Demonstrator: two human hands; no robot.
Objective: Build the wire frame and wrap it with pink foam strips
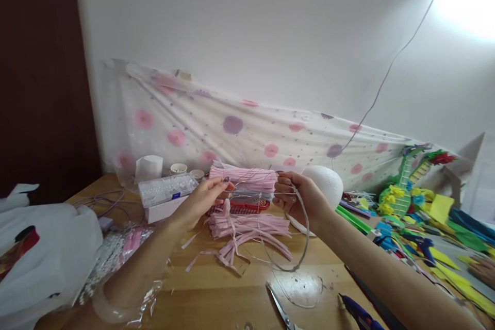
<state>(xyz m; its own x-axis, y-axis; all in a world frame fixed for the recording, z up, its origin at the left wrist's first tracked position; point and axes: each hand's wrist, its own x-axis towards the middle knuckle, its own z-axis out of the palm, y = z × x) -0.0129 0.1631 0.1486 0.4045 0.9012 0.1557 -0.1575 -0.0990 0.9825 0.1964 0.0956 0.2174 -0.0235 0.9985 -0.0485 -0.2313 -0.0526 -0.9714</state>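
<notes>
My left hand (203, 198) is closed in a pinch, its fingertips on thin wire stretched toward the other hand. Just below those fingertips hangs a narrow pink strip (229, 221); I cannot tell whether it is fixed to the wire. Closed as well, my right hand (303, 196) grips a grey wrapped wire hoop (308, 232), which curves down toward the table. Fine wire trails below both hands. Behind and beneath them lie an upper bundle of pink strips (247, 178) and a lower bundle of pink strips (255, 226), with a red basket (242, 208) between.
Scissors (279, 305) and a glue gun (358, 312) lie near the front edge. A bead box (168, 188) and white plastic bag (46, 263) are left. Rightward are a white foam form (324, 183), a green craft piece (398, 198) and another person's hand (483, 270).
</notes>
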